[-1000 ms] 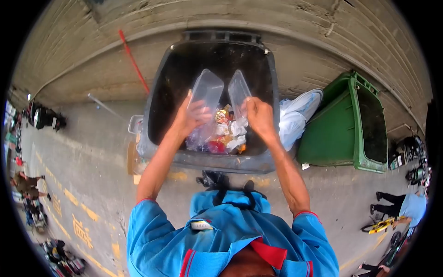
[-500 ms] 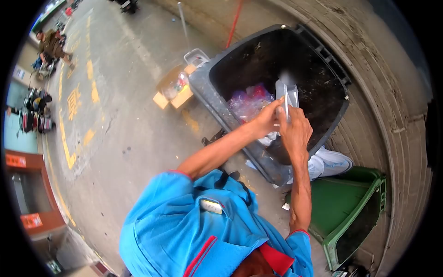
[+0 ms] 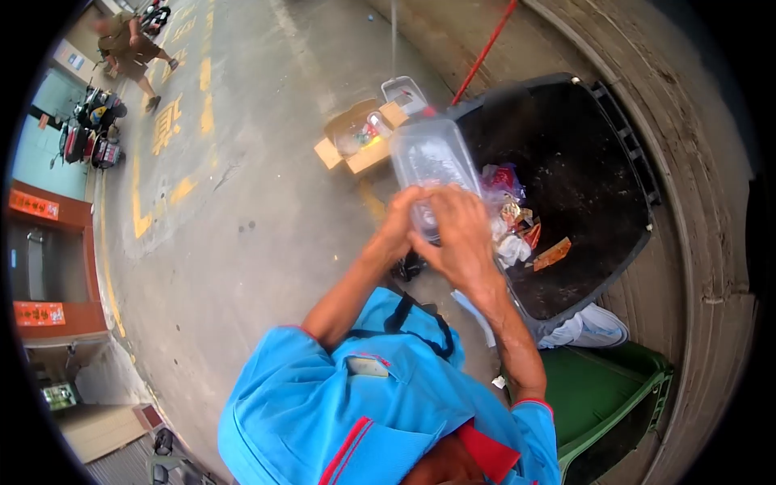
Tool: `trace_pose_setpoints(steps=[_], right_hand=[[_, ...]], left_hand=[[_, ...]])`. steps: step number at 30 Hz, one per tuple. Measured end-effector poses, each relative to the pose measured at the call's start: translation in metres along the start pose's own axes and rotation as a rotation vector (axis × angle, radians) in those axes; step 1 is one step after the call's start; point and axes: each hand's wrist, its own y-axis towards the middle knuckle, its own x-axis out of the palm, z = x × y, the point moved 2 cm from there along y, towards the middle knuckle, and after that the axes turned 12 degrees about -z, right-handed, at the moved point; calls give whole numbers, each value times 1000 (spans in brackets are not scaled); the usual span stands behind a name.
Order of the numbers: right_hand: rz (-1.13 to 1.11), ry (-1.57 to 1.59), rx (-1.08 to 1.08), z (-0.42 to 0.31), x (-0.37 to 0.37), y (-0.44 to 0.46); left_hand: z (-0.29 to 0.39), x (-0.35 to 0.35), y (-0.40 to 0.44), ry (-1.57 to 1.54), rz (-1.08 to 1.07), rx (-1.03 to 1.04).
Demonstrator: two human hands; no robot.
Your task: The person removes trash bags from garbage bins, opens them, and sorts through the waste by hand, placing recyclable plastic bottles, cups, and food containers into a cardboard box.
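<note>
A clear plastic food container (image 3: pixel 435 155) is held out over the near-left rim of the dark wheeled bin (image 3: pixel 586 210). My left hand (image 3: pixel 399 217) grips its near end on the left side. From the right, my right hand (image 3: pixel 459 226) lies across the same end, fingers bent onto the plastic; some fingertips are hidden. Inside the bin, crumpled white paper (image 3: pixel 512 249), an orange wrapper (image 3: pixel 553 254) and a purple-red plastic bag (image 3: pixel 503 182) show right of the container.
An open cardboard box (image 3: pixel 356 139) with plastic items stands on the pavement beyond the bin's left side. A green bin (image 3: pixel 606 396) sits near my right side, by a pale bundle (image 3: pixel 594 327). A person (image 3: pixel 133 48) walks at upper left near parked scooters (image 3: pixel 95 129).
Both hands have moved the container left, from over the bin's inside to its left rim. It has turned from edge-on to showing its broad face. The camera view has shifted too.
</note>
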Motion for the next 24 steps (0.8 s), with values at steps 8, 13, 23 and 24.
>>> trace_pose_setpoints(steps=[8,13,23,24], right_hand=[[-196,305,-24,-33,196,103],[-345,496,153,-24,335,192],[-414,558,327,35,549,342],[-435,555,336,43,566,349]], left_hand=[[48,-196,-34,-26,397,80],[69,-359,-2,-97,461,-16],[87,-594,81,-389,661,36],[83,-615,90,-392,635,8]])
